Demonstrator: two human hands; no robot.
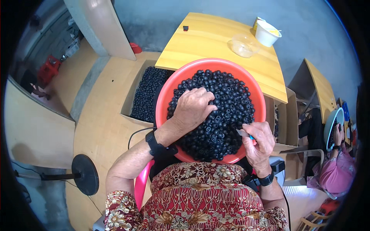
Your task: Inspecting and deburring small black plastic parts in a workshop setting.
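A red plastic basin sits in front of me, filled with small round black pieces, many with a hole in them. My left hand rests on the pile at its left side, fingers curled down toward the pieces. Whatever its fingertips grip is hidden. At the basin's lower right rim, my right hand is closed around a small knife. The knife's short pale blade points left over the pieces, and a bit of blue shows at its handle.
Beyond the basin stands a yellow wooden table with a clear bowl and a white tub. A carton of black pieces is at left, another carton at right. Farther right, a person in pink works at a light-blue basin.
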